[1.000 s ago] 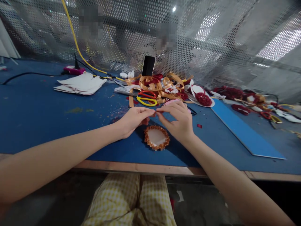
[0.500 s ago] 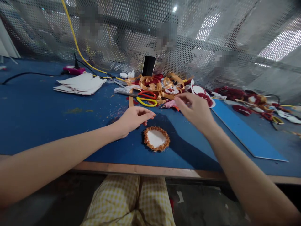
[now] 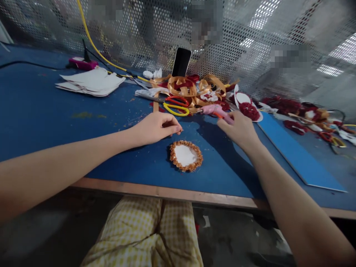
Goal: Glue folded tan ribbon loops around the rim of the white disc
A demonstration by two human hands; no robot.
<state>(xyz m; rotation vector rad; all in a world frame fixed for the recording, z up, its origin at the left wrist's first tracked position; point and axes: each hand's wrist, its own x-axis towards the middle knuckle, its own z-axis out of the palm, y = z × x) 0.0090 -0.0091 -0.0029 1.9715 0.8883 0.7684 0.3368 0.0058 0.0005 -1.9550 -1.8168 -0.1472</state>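
Observation:
My left hand is closed in a pinch above the blue table, with the end of a gold ribbon running out behind it; what sits between the fingertips is too small to name. My right hand is closed around the handle of a pink glue gun, whose nozzle points left. Between and below my hands lies a white disc edged with a ring of gathered brown-gold ribbon. Behind my left hand are scissors with red and yellow handles.
A heap of gold and red ribbon lies at the back before a propped phone. White sheets are stacked at the left. A blue board lies at the right, near dark red pieces. A mesh screen stands behind.
My right hand has closed on the glue gun, whose handle now shows beside my fingers. My left hand keeps its pinch. The view has shifted slightly.

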